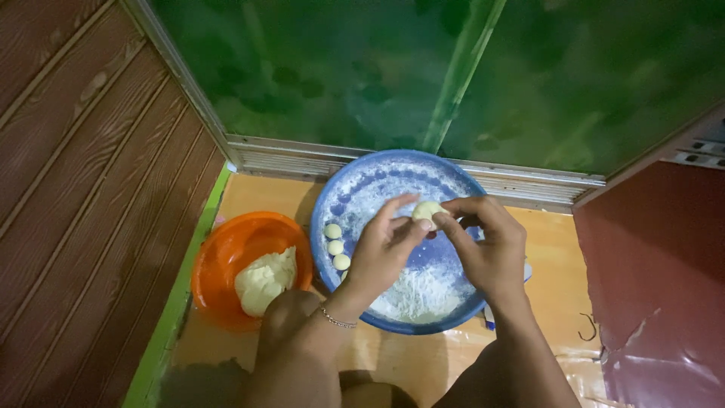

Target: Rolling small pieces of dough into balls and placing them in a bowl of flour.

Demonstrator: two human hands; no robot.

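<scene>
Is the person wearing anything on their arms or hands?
Both arms are bare, with no sleeves or gloves. The left hand has a thin, beaded, silvery bracelet around its wrist. The right hand wears nothing that shows. The fingers look bare too.

We are looking down at a tan floor (555,249), with brown wood paneling (83,166) lying left, a mottled green wall (393,68) ahead, and a dark red panel (657,279) standing right.
</scene>
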